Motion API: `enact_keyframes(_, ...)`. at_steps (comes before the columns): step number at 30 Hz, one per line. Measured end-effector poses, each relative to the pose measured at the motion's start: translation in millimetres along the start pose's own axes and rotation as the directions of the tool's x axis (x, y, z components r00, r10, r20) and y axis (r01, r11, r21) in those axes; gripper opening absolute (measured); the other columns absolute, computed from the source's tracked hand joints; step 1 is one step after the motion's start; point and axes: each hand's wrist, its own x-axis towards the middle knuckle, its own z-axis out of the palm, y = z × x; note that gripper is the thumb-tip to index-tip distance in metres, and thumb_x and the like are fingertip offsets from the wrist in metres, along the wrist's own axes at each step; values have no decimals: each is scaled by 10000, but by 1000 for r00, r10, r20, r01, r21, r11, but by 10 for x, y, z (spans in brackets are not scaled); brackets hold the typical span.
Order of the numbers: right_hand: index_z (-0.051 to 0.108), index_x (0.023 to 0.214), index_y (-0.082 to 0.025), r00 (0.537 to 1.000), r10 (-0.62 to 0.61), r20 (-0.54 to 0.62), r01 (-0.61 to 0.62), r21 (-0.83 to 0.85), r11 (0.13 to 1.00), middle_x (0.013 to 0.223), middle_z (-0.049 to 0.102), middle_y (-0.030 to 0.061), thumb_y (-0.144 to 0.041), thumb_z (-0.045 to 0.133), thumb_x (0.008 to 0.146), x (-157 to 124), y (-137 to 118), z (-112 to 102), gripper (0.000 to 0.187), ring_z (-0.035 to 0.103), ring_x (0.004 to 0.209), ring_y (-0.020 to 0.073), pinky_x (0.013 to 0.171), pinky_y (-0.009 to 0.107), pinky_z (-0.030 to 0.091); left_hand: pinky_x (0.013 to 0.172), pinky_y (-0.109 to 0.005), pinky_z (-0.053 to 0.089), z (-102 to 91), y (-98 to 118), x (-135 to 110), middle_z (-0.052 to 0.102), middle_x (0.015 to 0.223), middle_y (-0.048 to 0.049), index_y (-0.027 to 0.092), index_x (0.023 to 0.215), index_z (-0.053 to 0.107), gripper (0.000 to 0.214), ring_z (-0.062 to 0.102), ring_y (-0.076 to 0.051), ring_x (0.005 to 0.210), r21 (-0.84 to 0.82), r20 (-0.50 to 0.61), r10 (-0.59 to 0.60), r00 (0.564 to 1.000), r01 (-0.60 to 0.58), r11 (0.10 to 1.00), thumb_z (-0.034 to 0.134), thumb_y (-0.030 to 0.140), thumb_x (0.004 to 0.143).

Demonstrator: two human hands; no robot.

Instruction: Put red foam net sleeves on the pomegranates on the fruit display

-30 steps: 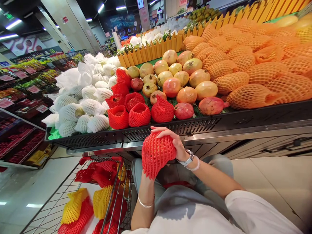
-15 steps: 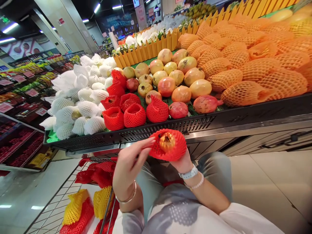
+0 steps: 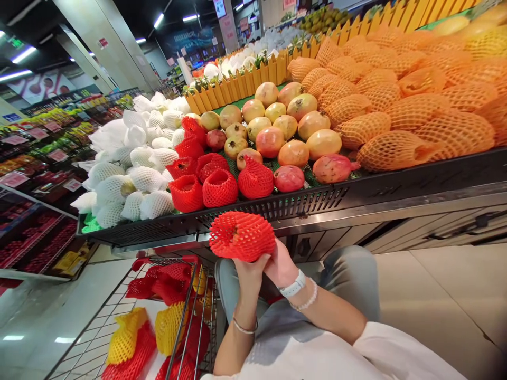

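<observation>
Both my hands hold a pomegranate in a red foam net point(image 3: 243, 236), just in front of the display's edge. The net covers nearly all of the fruit, and its gathered opening faces left. My left hand point(image 3: 250, 269) grips it from below, fingers mostly hidden behind the net. On the net's right side, my right hand point(image 3: 282, 265) is closed around it, the two hands touching. Beyond them, several pomegranates in red foam nets point(image 3: 220, 188) stand at the front of the display, beside bare pomegranates point(image 3: 270, 141).
A black-edged display stand point(image 3: 380, 171) spans the front. White-netted fruit point(image 3: 146, 179) lies left, orange-netted fruit point(image 3: 364, 124) right. A wire shopping cart point(image 3: 85, 330) at lower left holds red nets point(image 3: 168, 282) and yellow nets point(image 3: 125, 335). A low yellow fence point(image 3: 237, 83) runs behind.
The netted pomegranate has moved left and turned, so its exposed crown is now covered by net. My left hand has gone from the net's rim to underneath it.
</observation>
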Motion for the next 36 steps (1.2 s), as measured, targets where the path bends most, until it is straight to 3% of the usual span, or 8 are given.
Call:
enact_keyframes(7,689,1018,-265,969,-40,-245,83,167,982,1094,753,15,-351,690,767,-10,-7,392,266,704,980,219,978,424,548,915,-395,547,-41,43,182,682,1136,-115,207,1101,564,668,685,-257,1013,-230,-111,10,994,-35,973,764,599,600)
enact_keyframes(13,649,1239,-269,954,-150,258,204,-197,959,1371,617,23,-291,584,842,-3,-409,528,403,540,1303,225,1126,430,429,910,-367,553,-200,500,342,614,1268,-75,278,1185,522,709,643,-254,1111,-320,-208,195,959,-255,913,795,552,590)
enact_keyframes(17,571,1353,-258,728,-149,669,605,-525,599,1517,464,20,-211,512,885,241,-1102,649,474,384,1427,204,1194,426,316,1010,-411,501,-330,1101,945,499,1384,-88,233,1154,505,735,547,-288,1245,-68,-284,543,790,-582,811,793,568,567)
enact_keyframes(20,566,1343,-183,673,-147,725,737,-639,220,1376,596,100,-164,489,903,623,-1572,805,447,521,1299,232,1153,483,360,1123,-429,383,-279,1558,1720,448,1388,-127,189,1277,393,992,447,-312,1331,161,-293,705,645,-694,702,816,581,470)
enact_keyframes(23,577,1292,-111,731,-108,673,682,-724,107,1276,641,154,-158,586,852,1110,-1818,1013,443,588,1193,271,1103,493,419,1170,-428,304,-125,1779,2521,408,1414,-114,212,1363,285,1069,377,-311,1382,260,-61,774,630,-739,622,854,477,497)
enact_keyframes(26,474,1336,-133,844,-122,523,530,-774,346,1157,676,111,-107,668,770,1593,-1877,1271,599,633,1093,230,1019,407,509,1129,-437,370,57,1683,3126,482,1356,-93,243,1335,326,990,470,-303,1301,297,147,798,584,-796,528,878,373,523)
enact_keyframes(31,539,823,-204,951,13,310,243,-770,589,640,627,-33,-50,514,794,2284,-1781,1591,158,657,751,141,838,308,575,1009,-459,467,301,1276,3582,566,1219,-108,186,1250,403,865,570,-294,1143,294,238,743,626,-775,559,875,312,537)
enact_keyframes(36,538,591,-189,839,-309,448,523,-821,229,484,583,-57,-209,514,843,2801,-1538,1520,254,645,684,84,772,230,511,1088,-533,372,295,1094,3696,494,1327,-180,152,1326,388,974,459,-370,1284,390,362,623,693,-720,574,889,367,520)
